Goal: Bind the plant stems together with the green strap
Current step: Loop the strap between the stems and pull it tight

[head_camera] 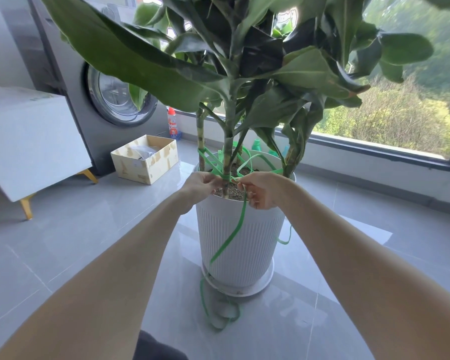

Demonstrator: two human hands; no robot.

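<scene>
A tall leafy plant with several stems (227,149) grows from a white ribbed pot (239,242) on a saucer. A green strap (233,236) loops around the stems just above the soil, and its long tail hangs down the pot's front and curls on the floor. My left hand (202,187) pinches the strap at the left side of the front stem. My right hand (261,189) grips the strap just right of that stem, fingers curled around it. The fingertips of both hands are partly hidden.
A washing machine (89,81) stands at the back left, with a white cabinet (29,141) on gold legs in front of it. An open cardboard box (146,158) and a spray bottle (172,124) sit on the grey tile floor. A large window (390,120) runs along the right.
</scene>
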